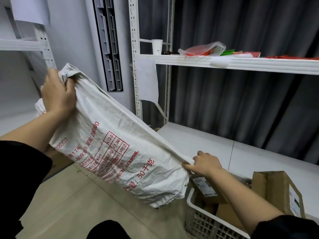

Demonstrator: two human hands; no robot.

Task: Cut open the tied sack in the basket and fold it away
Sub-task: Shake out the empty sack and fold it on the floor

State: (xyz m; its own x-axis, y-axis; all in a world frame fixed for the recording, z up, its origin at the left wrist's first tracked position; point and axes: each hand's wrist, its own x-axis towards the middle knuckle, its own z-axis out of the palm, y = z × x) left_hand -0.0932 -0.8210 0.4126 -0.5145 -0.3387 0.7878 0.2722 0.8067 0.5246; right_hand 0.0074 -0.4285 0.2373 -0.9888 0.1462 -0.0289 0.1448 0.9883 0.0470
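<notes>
The sack [110, 149], lifted clear above the floor, is gripped at its bunched mouth by the left hand [57, 94] and pinched at a lower corner by the right hand [203, 163], beside the basket [198, 219]; folding appears not yet done.

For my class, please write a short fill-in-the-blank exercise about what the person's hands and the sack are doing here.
1. Both hands, left and right, grip the white woven sack printed in ____ ink.
2. The white plastic lattice basket holds brown ____ boxes.
3. A white paper ____ stands on the white metal shelf.

Missing words: red; cardboard; cup
</notes>
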